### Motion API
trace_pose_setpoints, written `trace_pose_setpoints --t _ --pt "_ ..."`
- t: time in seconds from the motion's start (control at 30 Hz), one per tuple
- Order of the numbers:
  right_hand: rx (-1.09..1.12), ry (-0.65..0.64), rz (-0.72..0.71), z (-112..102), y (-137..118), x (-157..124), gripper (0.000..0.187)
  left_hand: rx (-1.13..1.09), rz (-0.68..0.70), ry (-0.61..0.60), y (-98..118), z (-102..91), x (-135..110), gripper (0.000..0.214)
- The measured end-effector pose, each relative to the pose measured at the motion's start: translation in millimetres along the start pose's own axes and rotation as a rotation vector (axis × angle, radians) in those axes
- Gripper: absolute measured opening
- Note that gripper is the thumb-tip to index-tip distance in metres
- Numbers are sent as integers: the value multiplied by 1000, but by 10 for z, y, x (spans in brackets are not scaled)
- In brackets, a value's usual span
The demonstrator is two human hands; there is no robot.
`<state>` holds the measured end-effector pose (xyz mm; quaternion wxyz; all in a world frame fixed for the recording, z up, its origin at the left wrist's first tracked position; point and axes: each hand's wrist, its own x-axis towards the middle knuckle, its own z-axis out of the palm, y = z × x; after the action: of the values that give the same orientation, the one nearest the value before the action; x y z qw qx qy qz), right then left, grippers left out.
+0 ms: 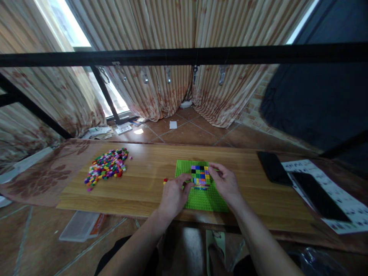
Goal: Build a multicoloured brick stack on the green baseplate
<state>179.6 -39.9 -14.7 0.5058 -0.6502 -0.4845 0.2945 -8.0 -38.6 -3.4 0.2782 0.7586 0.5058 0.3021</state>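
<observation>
A small block of multicoloured building bricks (201,176) rises from the green studded baseplate (207,203). My left hand (174,193) is at the block's left side, its thumb and index finger curled in with the tips against it. On the far right corner of the block rest the bent fingertips of my right hand (225,182). Whether a single loose brick is between the fingers of either hand is too small to tell. A few loose bricks, one of them red (165,180), lie just left of the baseplate, close to my left hand.
A wooden board (149,161) lies under everything. At its left spreads a heap of mixed bricks (107,165). To the right are a black phone-like slab (273,168), a second dark device (319,195) and a printed sheet (340,218). A clear plastic box (79,226) sits below the front edge.
</observation>
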Motion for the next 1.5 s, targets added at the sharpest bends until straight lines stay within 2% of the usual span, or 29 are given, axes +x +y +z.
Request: trace_pose_setpoints --t 0.23,0.43,0.5,0.6,0.73,1.0,1.27,1.5 --pt "-41 -14 -15 3 -35 -24 43 -165 52 80 -13 56 23 12" --pt "-62 -46 -23 19 -1 -34 44 -408 -31 86 -56 121 70 8" --pt "-87 -61 -29 55 -11 -64 48 -463 -49 75 -66 137 75 7" --pt "-169 -40 -28 156 -55 -137 65 -516 -55 84 -74 152 79 7" --pt "-223 21 -10 303 -97 -213 81 -532 -55 81 -86 168 95 9" --pt "-185 86 41 389 -62 -186 77 -551 -53 65 -134 200 123 12" --pt "-129 106 81 432 -42 -167 76 -431 -8 64 -135 173 104 17" --pt "-159 111 21 446 -57 -198 76 -293 94 93 -173 183 89 20"
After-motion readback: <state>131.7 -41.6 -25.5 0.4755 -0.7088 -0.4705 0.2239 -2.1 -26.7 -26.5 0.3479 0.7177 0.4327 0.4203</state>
